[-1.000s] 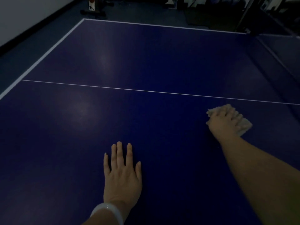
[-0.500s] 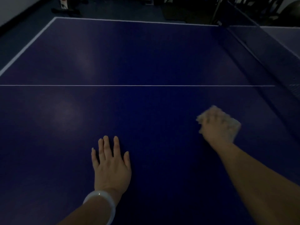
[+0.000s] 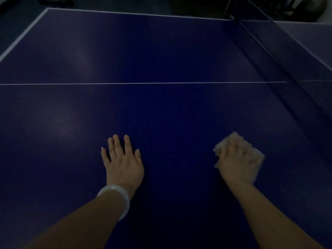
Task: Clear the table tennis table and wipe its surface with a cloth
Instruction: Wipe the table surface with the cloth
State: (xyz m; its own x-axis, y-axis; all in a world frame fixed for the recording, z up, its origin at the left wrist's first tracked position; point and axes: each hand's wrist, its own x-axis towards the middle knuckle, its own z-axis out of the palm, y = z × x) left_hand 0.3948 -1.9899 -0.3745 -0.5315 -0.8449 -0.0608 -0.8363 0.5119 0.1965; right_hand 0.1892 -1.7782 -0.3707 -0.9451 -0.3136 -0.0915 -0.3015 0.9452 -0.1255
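The dark blue table tennis table [image 3: 161, 56] fills the head view, with a white centre line running left to right across it. My right hand [image 3: 235, 162] presses a pale cloth [image 3: 257, 156] flat against the surface at the right; both are blurred and the cloth shows only around the fingers. My left hand [image 3: 123, 162] lies palm down on the table with its fingers spread and nothing under it. A white bangle [image 3: 117, 198] sits on the left wrist.
The net [image 3: 294, 63] runs along the right side from a post [image 3: 235, 17] at the far corner. White lines edge the table at the far and left sides. Dark gym gear [image 3: 280, 6] stands on the floor beyond.
My right hand and the cloth have slid nearer to me across the table. The view has turned right, showing more of the net. The left hand stays flat.
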